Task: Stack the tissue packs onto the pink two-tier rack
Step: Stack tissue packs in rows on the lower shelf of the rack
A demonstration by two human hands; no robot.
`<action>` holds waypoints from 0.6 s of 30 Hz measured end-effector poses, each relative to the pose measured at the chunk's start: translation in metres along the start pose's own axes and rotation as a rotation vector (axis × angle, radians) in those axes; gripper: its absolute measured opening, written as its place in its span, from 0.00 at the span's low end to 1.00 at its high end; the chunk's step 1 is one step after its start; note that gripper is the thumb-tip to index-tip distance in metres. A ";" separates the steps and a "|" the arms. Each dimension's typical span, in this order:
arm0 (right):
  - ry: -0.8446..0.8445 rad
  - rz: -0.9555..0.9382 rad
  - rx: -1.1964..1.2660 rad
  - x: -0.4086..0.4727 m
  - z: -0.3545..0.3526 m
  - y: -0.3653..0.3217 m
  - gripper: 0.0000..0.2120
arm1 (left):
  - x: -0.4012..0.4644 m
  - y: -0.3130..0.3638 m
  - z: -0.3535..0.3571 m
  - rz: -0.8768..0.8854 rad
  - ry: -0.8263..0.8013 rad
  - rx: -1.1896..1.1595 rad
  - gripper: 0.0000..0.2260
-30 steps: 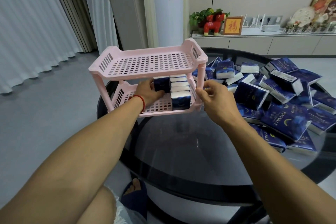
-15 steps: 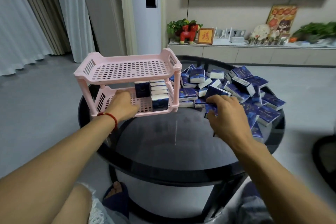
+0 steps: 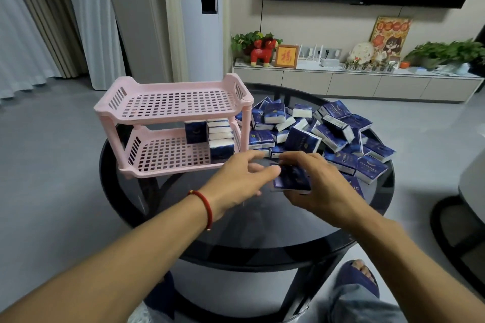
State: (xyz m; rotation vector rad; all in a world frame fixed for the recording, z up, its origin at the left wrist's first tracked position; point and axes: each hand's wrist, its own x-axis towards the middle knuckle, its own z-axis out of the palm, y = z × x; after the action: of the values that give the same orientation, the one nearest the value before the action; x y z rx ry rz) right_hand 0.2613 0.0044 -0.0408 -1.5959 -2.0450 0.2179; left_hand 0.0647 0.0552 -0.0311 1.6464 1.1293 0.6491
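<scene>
- Tissue pack in hand (image 3: 290, 178): dark blue. We see it held just above the glass, in front of the loose pile and right of the rack's front right corner.
- Right hand (image 3: 319, 186): fingers curled round that pack from the right side and from beneath.
- Left hand (image 3: 240, 181): thumb and fingertips at the pack's left edge. We cannot tell whether it grips or merely touches; a red cord bracelet (image 3: 206, 204) sits on the wrist.
- Pink two-tier rack (image 3: 173, 123): upright on the left part of the tabletop, its front edge near the hands. We see the top tier bare.
- Stored packs (image 3: 214, 136): a short row standing on edge at the right end of the lower tier, against the right wall; the left stretch of that tier shows only open grid.
- Loose tissue packs (image 3: 328, 134): a jumbled pile right of the rack, reaching close to the far right rim.
- Tabletop (image 3: 236, 233): round dark glass, with bare glass between the hands and the near rim.
</scene>
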 end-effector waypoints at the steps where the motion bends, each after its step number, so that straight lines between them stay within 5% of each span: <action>1: -0.021 -0.042 0.017 0.003 0.001 -0.002 0.32 | 0.004 0.001 0.005 -0.022 -0.036 -0.081 0.20; 5: -0.047 -0.073 0.055 0.020 0.004 0.007 0.28 | 0.015 -0.001 0.007 -0.056 0.082 -0.158 0.14; 10: 0.420 0.387 -0.274 0.050 0.008 0.046 0.23 | 0.022 -0.011 -0.004 -0.139 0.135 -0.229 0.14; 18: 0.394 0.422 -0.482 0.057 0.030 0.051 0.16 | 0.018 -0.009 -0.016 -0.194 0.154 -0.391 0.12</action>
State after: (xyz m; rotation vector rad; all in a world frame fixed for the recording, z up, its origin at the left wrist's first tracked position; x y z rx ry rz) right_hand 0.2809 0.0781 -0.0712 -2.1480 -1.5080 -0.4441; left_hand 0.0558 0.0783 -0.0353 1.1566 1.1687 0.8214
